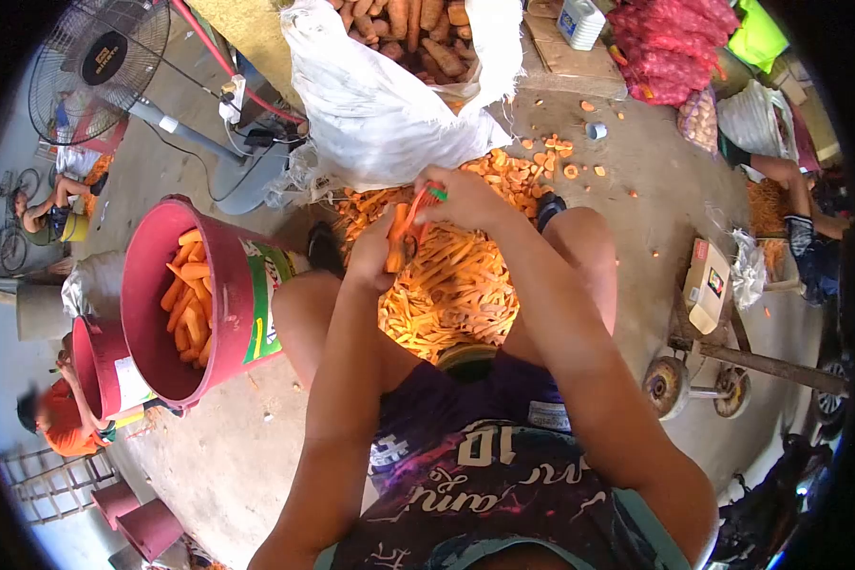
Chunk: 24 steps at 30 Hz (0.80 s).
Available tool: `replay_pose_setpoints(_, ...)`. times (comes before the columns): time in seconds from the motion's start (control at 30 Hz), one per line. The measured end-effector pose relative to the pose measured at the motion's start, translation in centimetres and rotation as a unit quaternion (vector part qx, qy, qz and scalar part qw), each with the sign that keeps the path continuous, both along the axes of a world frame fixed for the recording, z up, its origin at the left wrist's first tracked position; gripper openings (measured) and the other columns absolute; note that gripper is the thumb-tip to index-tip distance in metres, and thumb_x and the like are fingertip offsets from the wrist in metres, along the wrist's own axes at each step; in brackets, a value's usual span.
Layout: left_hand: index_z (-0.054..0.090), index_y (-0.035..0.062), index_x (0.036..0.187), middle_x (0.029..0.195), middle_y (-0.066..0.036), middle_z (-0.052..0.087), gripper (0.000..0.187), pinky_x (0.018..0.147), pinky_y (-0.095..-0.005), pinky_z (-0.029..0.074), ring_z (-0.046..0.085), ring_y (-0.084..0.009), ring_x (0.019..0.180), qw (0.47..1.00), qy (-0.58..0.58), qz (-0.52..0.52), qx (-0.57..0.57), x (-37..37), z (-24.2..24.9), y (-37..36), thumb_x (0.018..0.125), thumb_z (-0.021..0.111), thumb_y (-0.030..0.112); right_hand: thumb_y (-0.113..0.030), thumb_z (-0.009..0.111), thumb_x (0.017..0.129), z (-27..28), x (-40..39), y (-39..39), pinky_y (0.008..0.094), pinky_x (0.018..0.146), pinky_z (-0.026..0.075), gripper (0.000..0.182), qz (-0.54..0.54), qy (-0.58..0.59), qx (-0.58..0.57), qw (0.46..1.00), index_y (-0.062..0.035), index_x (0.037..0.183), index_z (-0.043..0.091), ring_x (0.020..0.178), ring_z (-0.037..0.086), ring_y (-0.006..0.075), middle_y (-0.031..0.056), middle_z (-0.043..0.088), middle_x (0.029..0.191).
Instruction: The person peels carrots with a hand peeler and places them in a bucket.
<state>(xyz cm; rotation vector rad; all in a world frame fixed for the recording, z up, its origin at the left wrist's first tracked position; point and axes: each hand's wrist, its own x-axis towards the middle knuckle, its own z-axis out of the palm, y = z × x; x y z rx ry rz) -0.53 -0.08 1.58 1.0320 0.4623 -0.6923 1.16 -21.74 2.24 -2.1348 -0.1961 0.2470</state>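
My left hand point(372, 251) is closed around an orange carrot point(395, 249), held tilted above the floor between my knees. My right hand point(464, 197) grips a peeler point(431, 196) with red and green parts, its working end beside the carrot's upper part. Whether the blade touches the carrot is hard to make out. Beneath both hands lies a wide heap of carrot peelings point(451, 290). Cut carrot ends point(551, 157) are scattered past my right hand.
A white sack point(361, 119) of unpeeled carrots point(418, 33) stands ahead. On my left is a pink bucket point(161, 366) holding peeled carrots point(190, 304). A fan point(104, 57) stands front left, a wheeled cart point(708, 356) to my right. Other people sit on both sides.
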Motion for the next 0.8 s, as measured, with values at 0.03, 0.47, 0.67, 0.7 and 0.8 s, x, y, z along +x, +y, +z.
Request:
replay_pose_setpoints(0.03,0.066,0.0107,0.119,0.093,-0.003,0.068,0.037,0.058,-0.0318,0.053,0.064,-0.0139,0.071,0.999,-0.018,-0.032,0.011,0.0,-0.4,0.8,0.114,0.049,0.043,-0.033,0.090,0.081,-0.4,0.3,-0.5,0.0396,0.094,0.054,0.058,-0.050,-0.006,-0.011,0.999,-0.0093,0.126,0.063,0.107,0.070,0.0282,0.0111,0.074,0.115)
replay_pose_setpoints(0.47,0.064,0.0110,0.126,0.093,-0.003,0.068,0.039,0.058,-0.0303,0.055,0.065,-0.0145,0.069,0.996,-0.010,-0.078,0.044,0.2,-1.4,1.9,0.114,0.047,0.044,-0.029,0.092,0.079,0.6,-0.9,1.1,0.0410,0.097,0.053,0.058,0.048,-0.007,0.026,0.998,-0.0088,0.124,0.063,0.109,0.069,0.0297,0.0136,0.073,0.116)
replay_pose_setpoints(0.67,0.065,0.0100,0.116,0.087,-0.003,0.064,0.042,0.058,-0.0321,0.052,0.061,-0.0143,0.067,0.998,-0.019,-0.055,0.023,-0.5,-1.6,1.8,0.113,0.050,0.049,-0.032,0.091,0.081,0.5,1.4,-2.1,0.0393,0.095,0.053,0.057,-0.123,-0.015,-0.034,0.992,-0.0080,0.124,0.062,0.105,0.070,0.0295,0.0127,0.073,0.110)
replay_pose_setpoints(0.7,0.064,0.0096,0.119,0.087,-0.003,0.064,0.042,0.059,-0.0323,0.053,0.061,-0.0146,0.067,0.998,-0.023,-0.056,0.023,-0.5,-1.6,1.9,0.113,0.049,0.048,-0.033,0.091,0.081,0.9,1.5,-2.1,0.0391,0.095,0.053,0.057,-0.143,-0.007,-0.051,0.988,-0.0081,0.124,0.062,0.105,0.070,0.0288,0.0132,0.073,0.109)
replay_pose_setpoints(0.8,0.064,0.0098,0.119,0.092,-0.004,0.069,0.039,0.060,-0.0319,0.057,0.067,-0.0144,0.072,0.999,-0.039,0.009,0.011,-0.3,-2.1,2.2,0.114,0.047,0.044,-0.037,0.091,0.080,1.4,0.7,-1.1,0.0430,0.096,0.054,0.061,-0.086,0.018,-0.015,0.996,-0.0108,0.127,0.062,0.109,0.071,0.0332,0.0162,0.074,0.114)
